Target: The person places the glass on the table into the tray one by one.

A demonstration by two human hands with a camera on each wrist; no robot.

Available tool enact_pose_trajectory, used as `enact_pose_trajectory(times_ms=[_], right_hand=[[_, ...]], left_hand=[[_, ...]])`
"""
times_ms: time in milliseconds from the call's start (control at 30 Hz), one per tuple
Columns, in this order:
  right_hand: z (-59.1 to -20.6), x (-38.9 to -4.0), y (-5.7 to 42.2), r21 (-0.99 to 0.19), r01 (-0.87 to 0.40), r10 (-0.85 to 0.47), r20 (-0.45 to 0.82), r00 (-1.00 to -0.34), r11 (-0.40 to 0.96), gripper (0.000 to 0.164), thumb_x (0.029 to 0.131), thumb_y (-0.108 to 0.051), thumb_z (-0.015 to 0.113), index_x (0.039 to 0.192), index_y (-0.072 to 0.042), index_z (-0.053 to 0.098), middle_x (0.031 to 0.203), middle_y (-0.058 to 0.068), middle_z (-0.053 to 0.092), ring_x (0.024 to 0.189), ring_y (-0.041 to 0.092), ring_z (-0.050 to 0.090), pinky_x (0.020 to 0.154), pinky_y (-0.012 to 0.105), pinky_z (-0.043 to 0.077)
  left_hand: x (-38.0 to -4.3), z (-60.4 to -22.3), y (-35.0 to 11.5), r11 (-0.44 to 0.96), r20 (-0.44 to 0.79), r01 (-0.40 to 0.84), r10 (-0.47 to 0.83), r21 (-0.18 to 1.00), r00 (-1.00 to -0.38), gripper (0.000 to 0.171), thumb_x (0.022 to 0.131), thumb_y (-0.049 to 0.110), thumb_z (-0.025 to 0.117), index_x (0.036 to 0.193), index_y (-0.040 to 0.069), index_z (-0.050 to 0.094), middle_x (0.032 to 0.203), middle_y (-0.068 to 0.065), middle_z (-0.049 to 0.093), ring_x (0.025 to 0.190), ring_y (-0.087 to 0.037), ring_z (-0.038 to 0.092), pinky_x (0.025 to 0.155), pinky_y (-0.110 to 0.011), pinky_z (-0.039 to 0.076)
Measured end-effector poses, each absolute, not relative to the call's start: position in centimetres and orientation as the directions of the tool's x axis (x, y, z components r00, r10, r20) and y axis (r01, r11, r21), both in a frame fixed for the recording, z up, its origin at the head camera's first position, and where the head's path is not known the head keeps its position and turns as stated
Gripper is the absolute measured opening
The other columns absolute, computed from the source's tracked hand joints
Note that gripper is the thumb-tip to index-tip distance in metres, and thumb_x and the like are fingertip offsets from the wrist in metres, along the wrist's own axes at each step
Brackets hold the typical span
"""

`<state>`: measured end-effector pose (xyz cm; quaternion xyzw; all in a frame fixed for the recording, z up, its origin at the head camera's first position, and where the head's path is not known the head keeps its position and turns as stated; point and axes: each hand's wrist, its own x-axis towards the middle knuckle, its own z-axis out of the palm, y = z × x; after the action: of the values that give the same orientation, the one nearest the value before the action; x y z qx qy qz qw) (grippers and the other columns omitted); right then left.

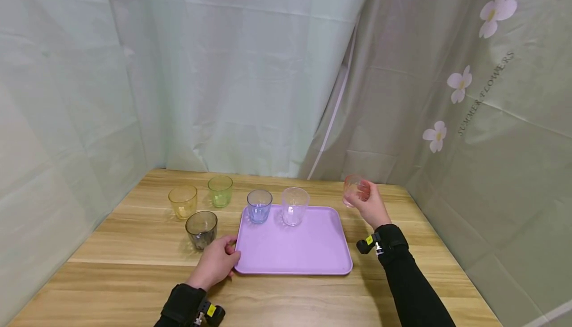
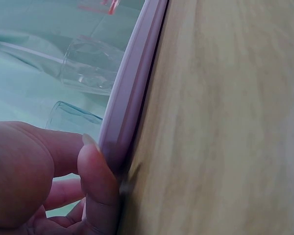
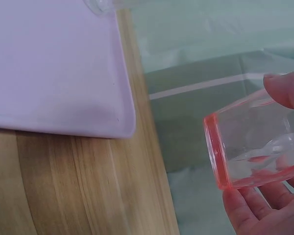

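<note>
At the bottom edge of the head view, left of centre, a black sleeve with a wrist camera (image 1: 213, 313) leads to the left hand (image 1: 214, 262). Its fingers are curled, and finger and thumb grip the near part of the left edge of the purple tray (image 1: 295, 247), which lies flat at lower centre on the wooden table (image 1: 295, 297). The other black sleeve (image 1: 411, 282) enters from the lower right.

Left of the tray, just beyond the left hand, the grey glass (image 1: 202, 230) stands upright on the wood. Farther back at left is the yellow glass (image 1: 183, 203). On the tray's far left part, the blue glass (image 1: 259, 207) and, just to its right, the clear glass (image 1: 294, 207) stand upright. At the right, beyond the tray, the right hand (image 1: 372, 207) holds the pink glass (image 1: 352, 190) with thumb and fingers curled around it; the right wrist view shows its base clear of the table. The green glass (image 1: 221, 192) stands near the table's back edge, left of centre.

Behind everything hangs a pale curtain (image 1: 268, 79), with pink flowers (image 1: 498, 10) and "SUMMER FLOWERS" lettering (image 1: 486, 93) at upper right.
</note>
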<state>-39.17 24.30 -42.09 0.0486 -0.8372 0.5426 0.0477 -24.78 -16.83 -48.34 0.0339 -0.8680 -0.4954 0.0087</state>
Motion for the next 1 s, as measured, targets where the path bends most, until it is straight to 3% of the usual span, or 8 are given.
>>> enact_pose_trajectory(times_ms=[600,1000], right_hand=[[-42.7,-39.0,23.2,-0.901,-0.131,-0.056,0.118,-0.991,0.414,0.092,0.102,-0.04,0.08,0.169,-0.006,0.026,0.169,0.023,0.039,0.154,0.044,0.043,0.131,0.061,0.038],[-43.1,-38.7,22.4,-0.892,-0.168,-0.102,0.138,-0.985,0.42,0.086,0.103,-0.03,0.079,0.168,-0.003,0.029,0.165,0.026,0.044,0.148,0.044,0.048,0.127,0.059,0.042]], left_hand=[[-24.8,-48.5,-16.9,0.503,-0.009,-0.041,-0.067,0.863,-0.998,0.049,0.097,-0.003,0.07,0.143,-0.014,0.06,0.087,-0.009,0.058,0.051,-0.017,0.061,0.047,-0.031,0.055],[-24.9,-48.6,-16.9,0.502,-0.016,-0.049,-0.069,0.863,-0.997,0.05,0.097,-0.003,0.07,0.144,-0.014,0.059,0.088,-0.009,0.058,0.052,-0.017,0.061,0.048,-0.031,0.056]])
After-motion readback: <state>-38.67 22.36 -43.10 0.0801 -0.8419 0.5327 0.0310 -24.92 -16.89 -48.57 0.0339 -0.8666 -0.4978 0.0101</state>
